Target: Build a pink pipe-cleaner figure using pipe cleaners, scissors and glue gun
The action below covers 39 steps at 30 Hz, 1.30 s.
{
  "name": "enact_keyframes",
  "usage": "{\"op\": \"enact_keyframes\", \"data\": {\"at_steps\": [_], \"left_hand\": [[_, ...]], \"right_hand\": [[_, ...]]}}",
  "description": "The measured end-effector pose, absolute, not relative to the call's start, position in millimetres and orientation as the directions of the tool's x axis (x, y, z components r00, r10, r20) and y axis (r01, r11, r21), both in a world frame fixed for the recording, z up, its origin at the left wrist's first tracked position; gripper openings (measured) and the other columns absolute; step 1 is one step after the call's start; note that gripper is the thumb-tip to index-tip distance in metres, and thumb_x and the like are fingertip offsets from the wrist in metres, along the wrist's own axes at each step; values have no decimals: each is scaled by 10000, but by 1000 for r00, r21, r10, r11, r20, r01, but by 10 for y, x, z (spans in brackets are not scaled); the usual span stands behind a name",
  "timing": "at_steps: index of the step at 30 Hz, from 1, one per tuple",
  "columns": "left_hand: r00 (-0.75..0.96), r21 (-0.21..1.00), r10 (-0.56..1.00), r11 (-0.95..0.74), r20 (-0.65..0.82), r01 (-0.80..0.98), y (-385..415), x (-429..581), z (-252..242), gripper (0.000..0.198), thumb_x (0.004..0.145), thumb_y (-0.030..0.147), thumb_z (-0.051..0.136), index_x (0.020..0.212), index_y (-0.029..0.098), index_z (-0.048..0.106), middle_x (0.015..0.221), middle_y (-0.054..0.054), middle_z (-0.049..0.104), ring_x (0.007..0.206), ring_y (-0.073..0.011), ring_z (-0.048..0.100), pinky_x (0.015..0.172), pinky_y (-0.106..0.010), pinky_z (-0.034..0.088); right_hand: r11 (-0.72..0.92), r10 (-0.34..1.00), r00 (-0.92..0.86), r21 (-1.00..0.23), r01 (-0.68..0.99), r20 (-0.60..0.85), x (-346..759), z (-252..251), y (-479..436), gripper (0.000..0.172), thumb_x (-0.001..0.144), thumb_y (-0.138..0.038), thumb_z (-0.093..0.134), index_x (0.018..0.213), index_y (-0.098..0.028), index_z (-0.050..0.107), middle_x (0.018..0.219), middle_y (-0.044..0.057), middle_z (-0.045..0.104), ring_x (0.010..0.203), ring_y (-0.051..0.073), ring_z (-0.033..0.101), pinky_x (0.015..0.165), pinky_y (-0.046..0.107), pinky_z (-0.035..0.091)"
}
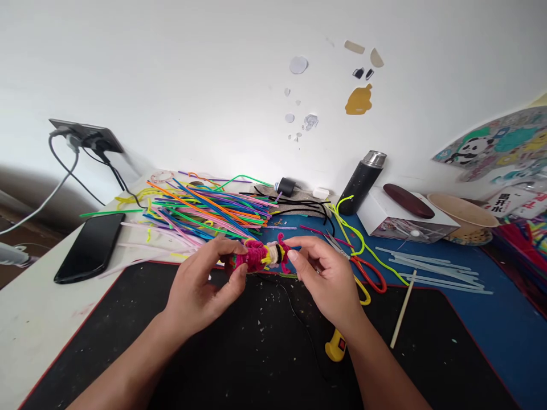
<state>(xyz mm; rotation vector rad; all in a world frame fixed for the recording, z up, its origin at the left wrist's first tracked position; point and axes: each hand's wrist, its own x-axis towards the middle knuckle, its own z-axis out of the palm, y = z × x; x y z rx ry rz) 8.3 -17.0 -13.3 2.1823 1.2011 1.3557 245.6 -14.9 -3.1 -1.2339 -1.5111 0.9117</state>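
Observation:
Between my two hands lies a small pipe-cleaner figure point(274, 255), on its side, with magenta, yellow, cream and black parts. My left hand point(200, 282) is closed around its thicker magenta end, thumb and fingers pressing from both sides. At the other end, my right hand point(329, 276) pinches near the thin magenta strands; the fingertips cover exactly what they grip. Both hands are just above the back edge of a black mat point(256, 347). Red-handled scissors point(371, 274) lie right of my right hand, and a yellow-handled tool point(335, 347) is partly under that forearm.
Many colourful pipe cleaners point(213, 208) are heaped behind my left hand. A phone point(89, 247) lies at left. Translucent sticks point(436, 270) and a wooden stick point(403, 310) are at right. A black flask point(361, 185) stands beside a white box point(401, 219) near the wall.

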Motion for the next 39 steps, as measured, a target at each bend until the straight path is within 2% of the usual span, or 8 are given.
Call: {"op": "enact_keyframes", "data": {"at_steps": [9, 16, 24, 28, 34, 39], "left_hand": [[219, 565, 733, -649, 644, 510, -151, 87, -118, 146, 982, 151, 638, 1097, 234, 605, 906, 9, 690, 722, -106, 650, 681, -202, 540], [223, 581, 737, -651, 638, 488, -147, 97, -128, 164, 980, 142, 636, 1108, 240, 603, 935, -1, 700, 742, -115, 666, 681, -204, 551], [209, 632, 761, -633, 614, 446, -157, 71, -167, 162, 983, 141, 636, 1106, 245, 610, 928, 6, 680, 757, -116, 646, 691, -210, 536], [178, 682, 785, -608, 593, 407, -161, 87, -145, 149, 972, 135, 642, 1069, 247, 628, 907, 9, 688, 741, -116, 647, 682, -210, 534], [91, 821, 881, -466, 463, 329, -166, 101, -161, 114, 973, 202, 678, 1079, 243, 674, 919, 1, 713, 733, -132, 682, 685, -228, 562], [62, 893, 932, -360, 357, 271, -152, 115, -165, 93, 977, 275, 700, 1058, 236, 678, 907, 2, 713, 715, -135, 685, 683, -237, 566]], "right_hand": [[303, 953, -132, -894, 329, 274, 2444, -66, -164, 174, 988, -305, 682, 1117, -227, 769, 643, -59, 514, 556, 135, 497, 540, 270, 407], [372, 928, -159, -832, 411, 336, 2429, -119, -145, 176, 1000, -270, 666, 1127, -211, 772, 646, -68, 489, 555, 127, 475, 547, 265, 400], [415, 910, -191, -789, 454, 369, 2435, -92, -150, 220, 1031, -263, 639, 1175, -235, 803, 680, -36, 592, 592, 145, 535, 605, 276, 442], [393, 919, -196, -799, 455, 341, 2431, -85, -160, 241, 1036, -298, 634, 1193, -232, 805, 679, -26, 602, 585, 153, 537, 584, 276, 437], [335, 941, -192, -835, 435, 278, 2457, -86, -157, 240, 1059, -335, 613, 1179, -276, 812, 797, 4, 737, 634, 159, 612, 601, 267, 465], [318, 947, -196, -843, 433, 256, 2459, -77, -150, 226, 1038, -336, 630, 1155, -256, 806, 660, -35, 585, 580, 148, 537, 567, 266, 428]]}}
